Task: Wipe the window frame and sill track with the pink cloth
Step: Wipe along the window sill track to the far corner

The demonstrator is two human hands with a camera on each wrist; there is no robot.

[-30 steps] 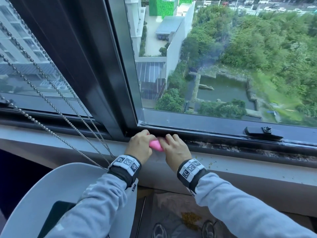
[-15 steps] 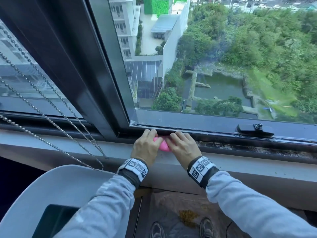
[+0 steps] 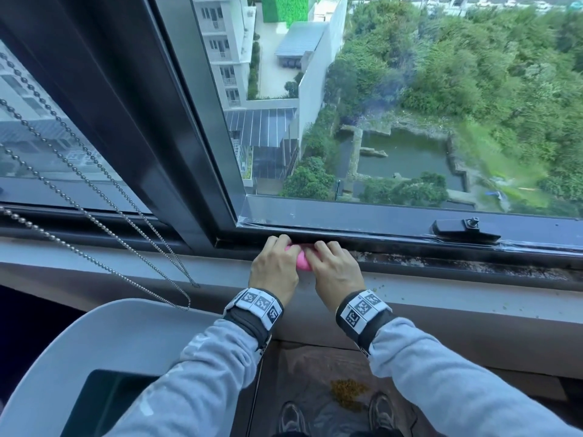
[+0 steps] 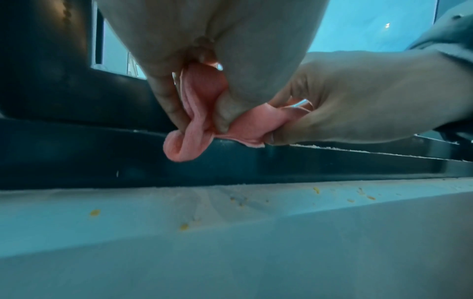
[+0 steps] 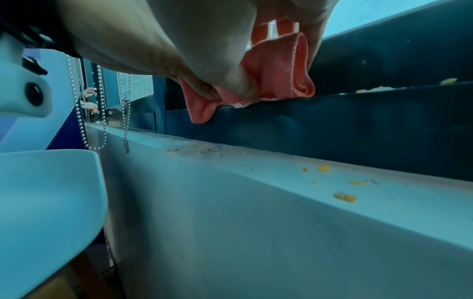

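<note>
Fingers of both hands curl around a bunched pink cloth [image 3: 301, 259] at the middle of the head view, pressing it against the dark sill track [image 3: 441, 258]. From above only a small pink wedge shows between the two hands; the rest is hidden under knuckles.

The left hand [image 3: 274, 269] sits just left of the cloth and the right hand [image 3: 336, 272] just right of it, thumbs nearly touching. Seen from the left wrist, the left fingers [image 4: 169, 105] and thumb pinch several folds, and a rolled end of cloth hangs below them against the dark frame. Seen from the right wrist, the right fingers [image 5: 230, 81] clamp another fold, its edge resting on the lip of the track.

Fingertips themselves are mostly buried in fabric, so exactly where they meet cannot be told.

Right of the hands, the track looks grimy, though the detail is blurred. Yellow crumbs [image 5: 344, 197] dot the pale sill ledge [image 3: 473, 298] below it. Bead chains [image 3: 104, 222] hang across the left of the frame, ending above a white chair [image 3: 104, 342] that is cut off at the lower left. A dark window frame [image 3: 151, 127] rises diagonally at upper left.
</note>
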